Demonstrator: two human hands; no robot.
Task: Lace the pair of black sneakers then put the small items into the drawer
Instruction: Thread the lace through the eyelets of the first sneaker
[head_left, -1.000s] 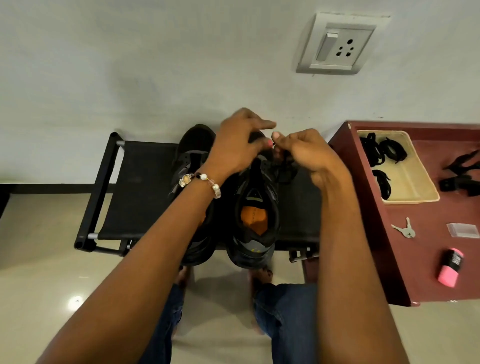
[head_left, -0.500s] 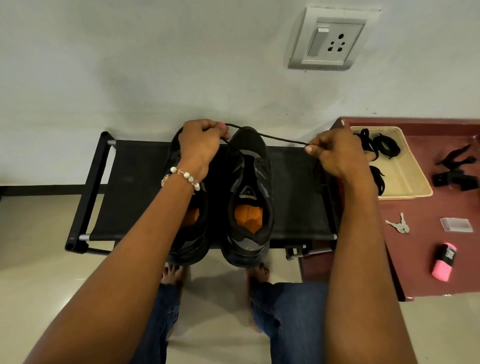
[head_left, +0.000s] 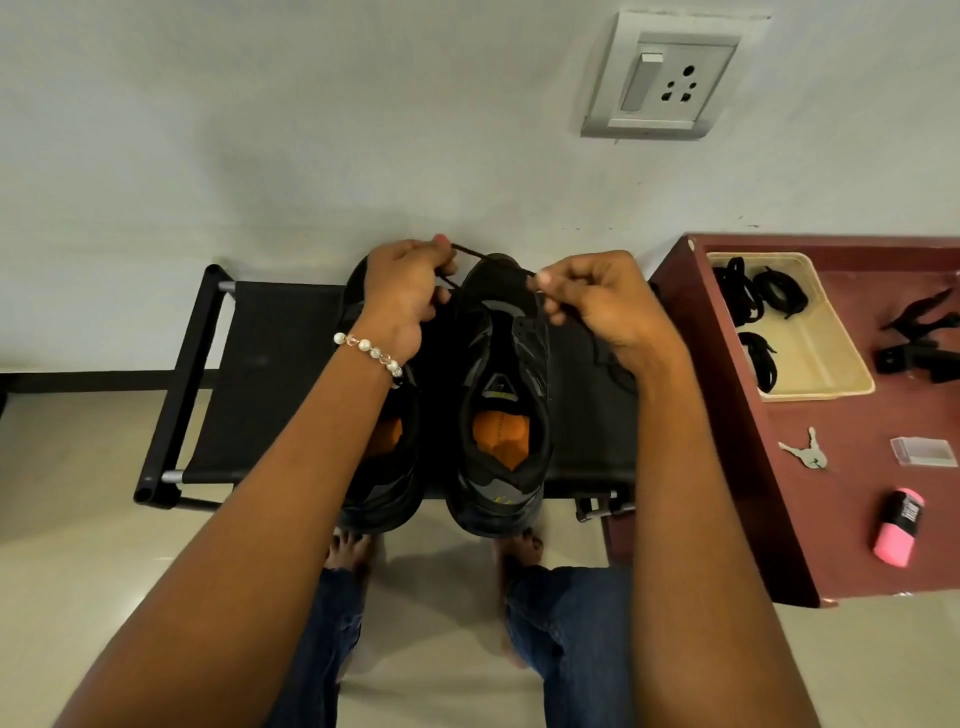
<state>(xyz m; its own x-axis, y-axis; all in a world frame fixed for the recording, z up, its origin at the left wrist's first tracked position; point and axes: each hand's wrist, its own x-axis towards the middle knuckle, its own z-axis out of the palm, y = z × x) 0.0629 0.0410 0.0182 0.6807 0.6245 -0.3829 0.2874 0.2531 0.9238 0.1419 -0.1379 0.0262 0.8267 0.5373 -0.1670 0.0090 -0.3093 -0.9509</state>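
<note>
A: Head view, item one: pair of black sneakers (head_left: 501, 405) side by side on a black fabric bench (head_left: 260, 374), toes toward the wall. Orange insoles visible.

B: Hands?

A: Left hand (head_left: 402, 296) pinches one end of a black shoelace (head_left: 485, 257) over the toe area of the left shoe; right hand (head_left: 597, 301) pinches the other end just past the toe of the right shoe. Lace runs taut between them, touching the front of the right shoe.

B: Step in hand?

A: Lacing, early by my reckoning. Upper eyelets of the right shoe look unlaced; the lace seems seated only at the lowest pair, though the fingers hide that spot.

B: Next move?

A: Likely evening the two ends, then crossing each to the next eyelet. That calls for a fine tip grip and a steady shoe.

B: Item two, small things?

A: On the maroon cabinet (head_left: 737, 467) to the right: keys (head_left: 804, 451), clear plastic case (head_left: 923, 451), pink and black object (head_left: 897, 525), black clip (head_left: 919, 343). Cream tray (head_left: 831, 358) holds more bundled laces. All untouched, well apart from both hands. Drawer not visible.
</note>
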